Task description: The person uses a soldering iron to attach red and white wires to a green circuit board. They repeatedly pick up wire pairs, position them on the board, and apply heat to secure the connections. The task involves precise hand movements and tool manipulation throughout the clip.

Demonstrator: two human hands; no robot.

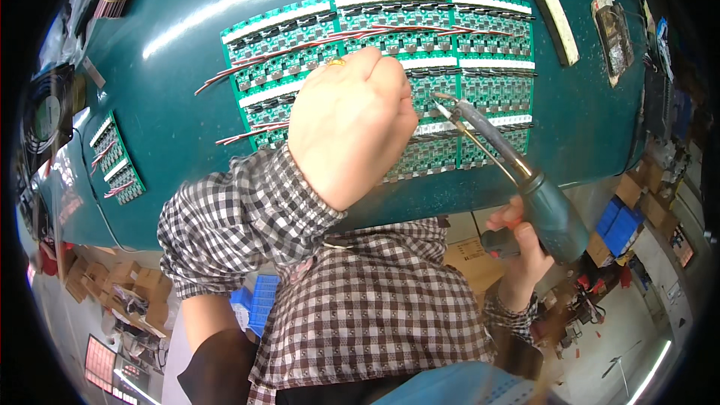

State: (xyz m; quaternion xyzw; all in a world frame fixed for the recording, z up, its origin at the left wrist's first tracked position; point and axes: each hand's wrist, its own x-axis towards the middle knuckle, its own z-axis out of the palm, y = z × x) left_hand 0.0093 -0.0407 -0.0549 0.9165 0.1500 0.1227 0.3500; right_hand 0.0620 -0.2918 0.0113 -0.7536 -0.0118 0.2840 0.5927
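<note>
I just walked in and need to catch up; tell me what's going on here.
A person is working over green circuit boards on a table. The right hand grips a soldering gun, its tip over the boards; whether it touches them is hard to tell. The left hand is curled over the boards, hiding whatever it may hold. Wires lie across the boards, and a smaller panel sits apart at the left.

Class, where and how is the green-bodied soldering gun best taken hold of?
Probably by the dark side grip, from the near right, where the right hand holds the soldering gun: its slim metal barrel points away over the circuit boards.
</note>
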